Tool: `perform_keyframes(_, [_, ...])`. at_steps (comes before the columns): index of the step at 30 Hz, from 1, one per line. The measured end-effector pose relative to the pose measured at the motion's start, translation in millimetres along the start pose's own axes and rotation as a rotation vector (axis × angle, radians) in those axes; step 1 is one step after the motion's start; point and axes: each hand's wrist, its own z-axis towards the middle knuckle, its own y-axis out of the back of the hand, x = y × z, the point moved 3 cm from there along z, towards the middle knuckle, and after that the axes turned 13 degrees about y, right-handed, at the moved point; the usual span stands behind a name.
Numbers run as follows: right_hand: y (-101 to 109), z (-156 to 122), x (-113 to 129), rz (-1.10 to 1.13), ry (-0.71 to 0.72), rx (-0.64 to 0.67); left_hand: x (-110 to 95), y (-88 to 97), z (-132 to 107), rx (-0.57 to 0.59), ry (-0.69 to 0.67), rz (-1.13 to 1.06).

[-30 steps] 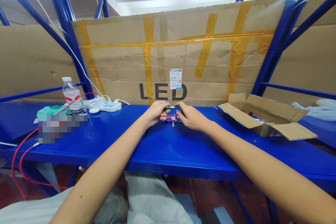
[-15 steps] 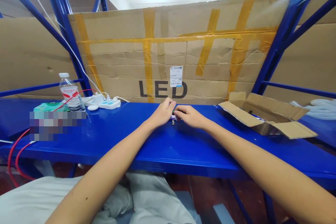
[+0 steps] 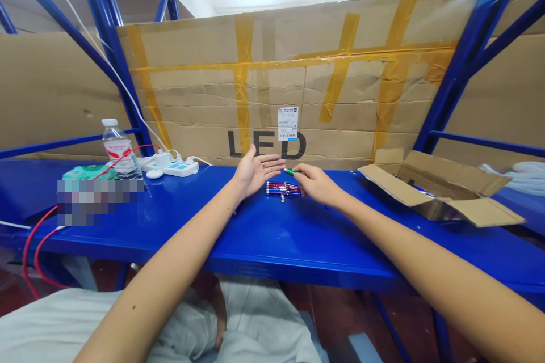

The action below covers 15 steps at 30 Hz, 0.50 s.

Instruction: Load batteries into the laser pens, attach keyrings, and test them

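Note:
My left hand (image 3: pixel 255 172) is held palm up above the blue table, its fingers stretched out. A tiny gold-coloured spot shows at its fingers; I cannot tell whether it is a ring or a loose part. Between the fingertips of my right hand (image 3: pixel 317 182) is a slim, shiny green tube (image 3: pixel 289 172), its free end pointing at my left fingertips. Just below lies a row of small shiny tubes (image 3: pixel 276 188), red and purple-blue with silver ends. Some small silver pieces (image 3: pixel 283 198) sit on the table in front of them.
An open cardboard box (image 3: pixel 438 184) stands on the right of the blue table (image 3: pixel 272 238). To the left are a water bottle (image 3: pixel 121 150), a power strip (image 3: pixel 176 167), a green packet (image 3: pixel 87 173) and red cables (image 3: pixel 40 238). A large cardboard sheet (image 3: pixel 191 102) stands behind.
My hands, close together over the tubes before, have moved apart. The left has turned palm up and opened; the green tube and the row of tubes now show clearly.

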Motion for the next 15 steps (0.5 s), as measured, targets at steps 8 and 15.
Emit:
perform_keyframes(8, [9.7, 1.5, 6.3, -0.147, 0.042, -0.024, -5.3, 15.2, -2.3, -0.099, 0.008, 0.056])
perform_keyframes(15, [7.6, 2.2, 1.9, -0.204, 0.113, -0.006, -6.9, 21.0, -2.1, -0.109, 0.013, 0.059])
